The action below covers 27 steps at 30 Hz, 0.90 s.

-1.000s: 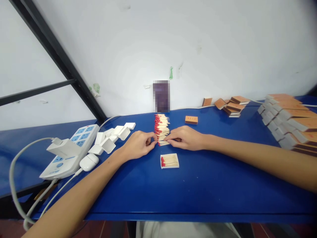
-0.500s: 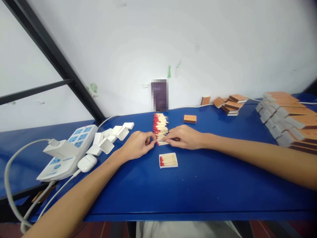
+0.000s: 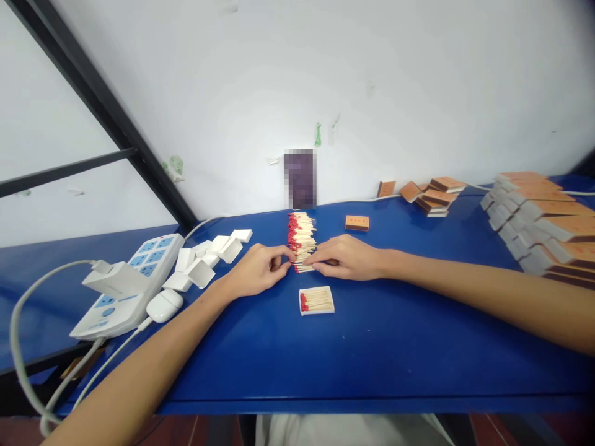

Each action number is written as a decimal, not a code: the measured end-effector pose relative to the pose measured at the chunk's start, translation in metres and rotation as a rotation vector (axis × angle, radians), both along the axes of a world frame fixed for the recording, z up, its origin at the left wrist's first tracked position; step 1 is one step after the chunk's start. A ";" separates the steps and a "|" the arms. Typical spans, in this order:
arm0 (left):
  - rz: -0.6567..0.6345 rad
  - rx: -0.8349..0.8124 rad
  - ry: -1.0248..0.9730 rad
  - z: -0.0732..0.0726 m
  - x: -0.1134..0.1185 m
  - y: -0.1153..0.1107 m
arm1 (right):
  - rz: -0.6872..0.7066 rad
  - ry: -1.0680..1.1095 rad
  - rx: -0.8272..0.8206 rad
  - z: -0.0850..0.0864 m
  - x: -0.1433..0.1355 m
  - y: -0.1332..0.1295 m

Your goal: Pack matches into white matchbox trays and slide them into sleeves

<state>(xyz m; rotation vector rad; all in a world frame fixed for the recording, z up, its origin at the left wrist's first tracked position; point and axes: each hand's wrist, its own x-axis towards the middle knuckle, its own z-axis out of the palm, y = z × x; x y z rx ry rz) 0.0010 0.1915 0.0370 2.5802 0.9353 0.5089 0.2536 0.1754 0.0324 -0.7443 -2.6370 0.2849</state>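
Observation:
A row of red-headed matches (image 3: 302, 232) lies on the blue table, heads to the left and pale sticks to the right. At its near end, my left hand (image 3: 258, 269) has its thumb and forefinger closed at the red heads. Opposite it, my right hand (image 3: 346, 257) pinches at the stick ends, with its other fingers curled. Exactly how many matches are between the fingers is hidden. In front of both hands sits an open white matchbox tray (image 3: 317, 312), partly filled with matches whose heads also point left.
Several empty white trays (image 3: 199, 273) lie left, beside a power strip (image 3: 160, 248), a white charger (image 3: 114, 282) and an earphone case (image 3: 164, 306). An orange matchbox (image 3: 357, 223) lies behind my right hand. More boxes (image 3: 437, 197) and a large stack (image 3: 548, 217) stand right.
The fingertips of both hands have shifted very slightly at the near end of the match row. The tray and boxes stay where they were.

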 end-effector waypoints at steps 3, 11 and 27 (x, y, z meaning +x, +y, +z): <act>-0.010 -0.009 -0.001 -0.001 -0.001 0.002 | 0.025 0.007 0.011 0.001 0.000 -0.001; -0.011 -0.038 -0.015 -0.001 -0.003 0.004 | 0.067 0.012 0.088 -0.002 0.000 0.000; 0.018 -0.079 -0.046 -0.002 -0.003 0.003 | 0.095 -0.019 0.142 -0.004 0.001 0.001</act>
